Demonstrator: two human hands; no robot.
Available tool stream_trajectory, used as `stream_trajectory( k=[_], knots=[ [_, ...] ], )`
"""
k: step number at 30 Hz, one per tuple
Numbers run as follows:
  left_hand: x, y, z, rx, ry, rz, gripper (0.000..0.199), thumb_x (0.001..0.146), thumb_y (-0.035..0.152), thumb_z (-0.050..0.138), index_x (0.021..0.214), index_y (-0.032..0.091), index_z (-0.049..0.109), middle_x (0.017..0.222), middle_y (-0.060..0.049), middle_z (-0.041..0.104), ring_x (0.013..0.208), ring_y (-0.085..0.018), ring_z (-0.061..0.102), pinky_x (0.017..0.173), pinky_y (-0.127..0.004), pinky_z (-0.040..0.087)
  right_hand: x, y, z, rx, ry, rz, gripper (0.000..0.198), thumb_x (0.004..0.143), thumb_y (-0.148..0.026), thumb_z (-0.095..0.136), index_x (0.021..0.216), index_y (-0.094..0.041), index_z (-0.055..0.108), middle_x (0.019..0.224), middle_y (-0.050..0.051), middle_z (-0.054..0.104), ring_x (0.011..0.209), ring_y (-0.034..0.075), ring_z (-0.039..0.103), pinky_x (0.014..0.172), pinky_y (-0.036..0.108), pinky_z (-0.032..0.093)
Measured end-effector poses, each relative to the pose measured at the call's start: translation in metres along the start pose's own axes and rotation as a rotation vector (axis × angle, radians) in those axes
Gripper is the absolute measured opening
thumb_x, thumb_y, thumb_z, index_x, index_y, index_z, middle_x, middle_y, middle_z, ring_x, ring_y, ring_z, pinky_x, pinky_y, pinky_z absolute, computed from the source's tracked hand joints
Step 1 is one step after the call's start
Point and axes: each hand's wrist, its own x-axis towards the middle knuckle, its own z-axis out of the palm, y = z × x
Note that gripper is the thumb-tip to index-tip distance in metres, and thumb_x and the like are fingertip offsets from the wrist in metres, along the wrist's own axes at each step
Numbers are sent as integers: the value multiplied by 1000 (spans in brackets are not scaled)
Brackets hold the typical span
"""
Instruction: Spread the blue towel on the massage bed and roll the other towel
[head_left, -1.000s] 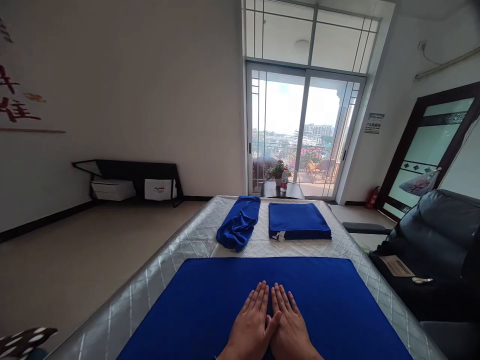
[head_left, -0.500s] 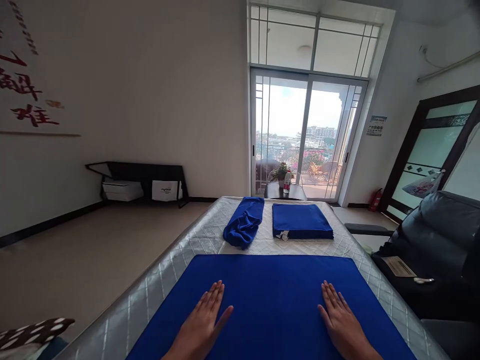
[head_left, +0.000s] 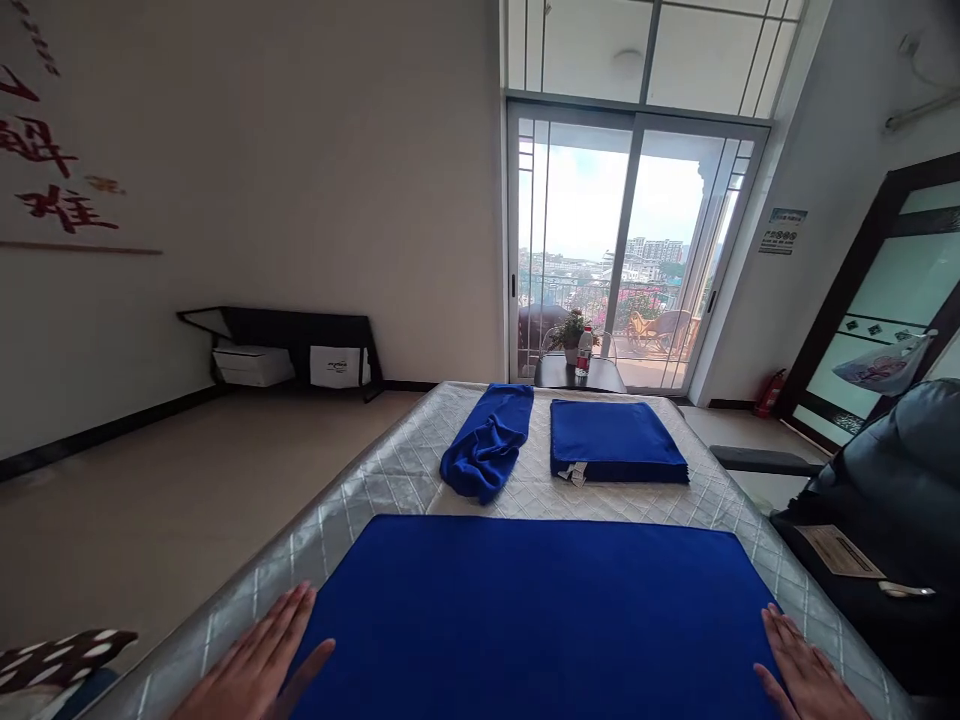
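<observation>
A flat blue cloth [head_left: 525, 610] lies spread and smooth across the near part of the quilted mattress. At its left edge rests my left hand [head_left: 259, 655], palm down, fingers straight and thumb apart. My right hand [head_left: 806, 665] lies flat at the opposite edge in the same way. Neither hand holds anything. Farther back sits a neat stack of folded blue cloths [head_left: 615, 435] with white tags at its front corner. To the left of that stack is a crumpled blue cloth [head_left: 487, 450].
The silvery mattress [head_left: 337, 535] extends toward a small table with a bottle [head_left: 583, 352] and a potted plant [head_left: 570, 330]. On the right stands a black armchair [head_left: 900, 480]. A black bench [head_left: 300, 335] is by the left wall. A brown patterned cushion [head_left: 64, 655] shows lower left.
My hands have slid apart, from the middle of the flat blue cloth out to its left and right edges. The camera view has shifted slightly.
</observation>
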Motion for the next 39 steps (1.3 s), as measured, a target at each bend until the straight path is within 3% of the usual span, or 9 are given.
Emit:
stream_trajectory(
  k=[2, 5, 8, 11, 15, 18, 24, 33, 39],
  knots=[
    [25, 42, -18, 4, 44, 11, 73, 97, 55, 39, 150, 49, -11, 159, 9, 19, 142, -29, 36, 111, -62, 40, 18, -51, -24, 33, -79, -27, 77, 95, -64, 22, 154, -14, 30, 159, 8, 29, 146, 27, 27, 118, 49, 32],
    [67, 133, -32, -11, 29, 201, 65, 99, 52, 39, 155, 35, 10, 158, 1, 35, 142, -26, 38, 111, -52, 45, 52, -153, -54, 110, -187, -130, 67, 100, -56, 17, 156, -18, 17, 163, 2, 17, 150, 21, 14, 123, 44, 20],
    [97, 214, -14, -81, 2, 419, 59, 102, 47, 37, 154, 25, 24, 155, -6, 43, 142, -22, 40, 114, -43, 43, 82, -238, -54, 154, -297, -249, 64, 102, -49, 14, 155, -14, 20, 162, 5, 19, 150, 19, 14, 123, 40, 19],
    [110, 252, 24, -120, -6, 489, 60, 103, 47, 35, 155, 19, 24, 155, -10, 43, 144, -23, 36, 116, -44, 41, 97, -275, -24, 130, -328, -331, 60, 103, -41, 16, 154, -10, 21, 162, 9, 18, 150, 20, 13, 124, 41, 16],
    [112, 251, 69, -125, -49, 466, 66, 102, 51, 32, 156, 16, 16, 158, -12, 36, 147, -24, 29, 118, -46, 37, 104, -274, 18, 94, -333, -369, 58, 103, -37, 16, 155, -12, 16, 163, 8, 11, 150, 22, 8, 124, 41, 14],
    [111, 244, 80, -125, -98, 432, 70, 101, 55, 31, 156, 15, 15, 160, -13, 31, 149, -26, 25, 120, -48, 33, 105, -268, 30, 95, -341, -353, 59, 103, -37, 10, 156, -12, 14, 163, 8, 9, 151, 21, 5, 124, 42, 13],
    [114, 244, 75, -154, -209, 384, 70, 101, 56, 28, 156, 16, 14, 162, -12, 23, 150, -26, 21, 121, -49, 29, 108, -270, 30, 132, -371, -365, 64, 102, -45, 10, 156, -10, 16, 163, 9, 8, 151, 23, 4, 124, 45, 10],
    [117, 240, 83, -158, -204, 341, 71, 100, 58, 27, 156, 16, 18, 162, -12, 27, 149, -26, 24, 122, -48, 28, 112, -270, 26, 155, -385, -330, 63, 102, -41, 8, 156, -11, 14, 164, 7, 11, 151, 21, 4, 123, 44, 8],
    [126, 185, 61, -77, -274, 240, 78, 97, 65, 26, 154, 12, 22, 162, -12, 24, 150, -27, 23, 122, -48, 27, 115, -210, 8, 91, -373, -173, 68, 101, -51, 12, 156, -11, 14, 164, 6, 11, 151, 19, 8, 124, 39, 9]
  ],
)
